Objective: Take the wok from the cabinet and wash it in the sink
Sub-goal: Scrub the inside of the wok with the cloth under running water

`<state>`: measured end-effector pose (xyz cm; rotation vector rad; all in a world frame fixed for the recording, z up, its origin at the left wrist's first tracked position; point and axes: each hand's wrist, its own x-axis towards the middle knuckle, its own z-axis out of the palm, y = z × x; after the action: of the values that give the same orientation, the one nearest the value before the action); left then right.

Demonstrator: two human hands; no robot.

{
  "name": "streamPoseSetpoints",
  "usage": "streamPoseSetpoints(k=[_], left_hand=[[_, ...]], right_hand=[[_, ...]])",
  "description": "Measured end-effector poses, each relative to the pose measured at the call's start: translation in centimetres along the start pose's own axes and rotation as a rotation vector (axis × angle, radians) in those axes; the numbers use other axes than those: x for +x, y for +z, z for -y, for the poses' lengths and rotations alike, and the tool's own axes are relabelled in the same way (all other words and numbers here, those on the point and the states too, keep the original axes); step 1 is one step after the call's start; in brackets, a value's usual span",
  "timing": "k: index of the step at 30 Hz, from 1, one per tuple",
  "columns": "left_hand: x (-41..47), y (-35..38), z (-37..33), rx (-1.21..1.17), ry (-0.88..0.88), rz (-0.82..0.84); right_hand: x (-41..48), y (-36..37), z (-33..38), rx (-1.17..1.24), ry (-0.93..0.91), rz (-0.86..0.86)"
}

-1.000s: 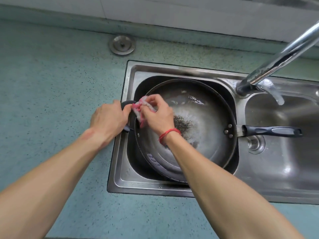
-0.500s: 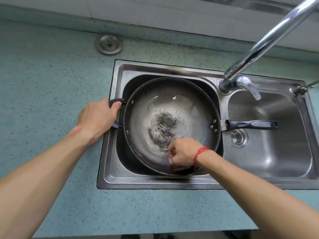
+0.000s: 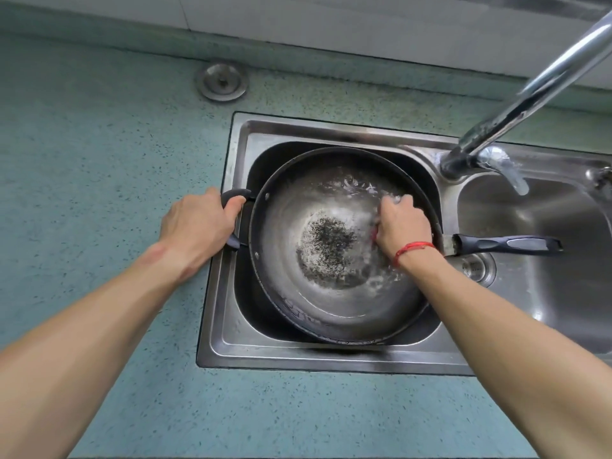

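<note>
The dark metal wok (image 3: 318, 286) lies tilted in the left basin of the steel double sink (image 3: 298, 354), its long black handle (image 3: 506, 244) reaching over the right basin. A dark speckled patch marks its bottom. My left hand (image 3: 198, 226) grips the small black loop handle on the wok's left rim. My right hand (image 3: 400, 223) is curled round a pink cloth (image 3: 375, 234), mostly hidden under the fingers, and presses it against the wok's inner right wall, where water and suds show.
The chrome tap (image 3: 530, 91) slants in from the upper right, its spout over the right basin. A round metal sink plug (image 3: 222, 81) lies on the green speckled counter (image 3: 99, 144) behind the sink. The right basin's drain (image 3: 473, 266) shows under the wok handle.
My right hand with the cloth has swept from the wok's left rim, along its near side, to its right inner wall. My left hand has kept its hold on the loop handle.
</note>
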<state>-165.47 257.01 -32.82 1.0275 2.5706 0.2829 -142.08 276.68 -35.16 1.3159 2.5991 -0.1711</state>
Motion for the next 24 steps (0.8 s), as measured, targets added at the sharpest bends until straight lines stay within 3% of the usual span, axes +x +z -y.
streamPoseSetpoints(k=[4, 8, 13, 19, 24], left_hand=[[0.1, 0.2, 0.2, -0.013, -0.006, 0.011], [0.1, 0.2, 0.0, -0.011, -0.009, 0.007], [0.0, 0.2, -0.3, -0.022, -0.016, -0.001], [-0.2, 0.2, -0.7, 0.003, -0.023, -0.034], [0.0, 0.2, -0.5, 0.013, -0.035, -0.008]], right_hand=[[2.3, 0.2, 2.9, 0.269, 0.113, -0.071], [3.7, 0.5, 7.3, 0.470, 0.084, -0.046], [2.4, 1.1, 11.3, 0.555, -0.006, -0.008], [-3.8, 1.7, 12.1, 0.709, -0.132, 0.214], [-7.2, 1.7, 7.8, 0.539, -0.126, 0.449]])
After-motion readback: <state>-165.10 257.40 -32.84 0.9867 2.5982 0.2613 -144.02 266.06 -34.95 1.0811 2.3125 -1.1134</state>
